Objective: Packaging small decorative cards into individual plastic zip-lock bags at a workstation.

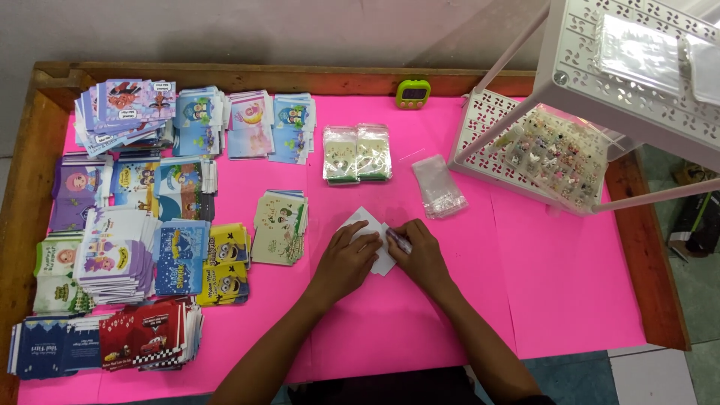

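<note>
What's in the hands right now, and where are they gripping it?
Both hands, left and right, pinch a white card lying on the pink table, each at its near edge.

From my remote seat I see two bare forearms coming up from the bottom edge of the head view, ending in my left hand [346,259] and my right hand [421,256]. Neither arm shows a sleeve as far down as the picture reaches. I make out no watch, bracelet or ring on either wrist or finger, and no gloves. The fingers are slim, with short nails as far as I can tell. At the bottom edge a strip of dark clothing shows between the arms.
</note>
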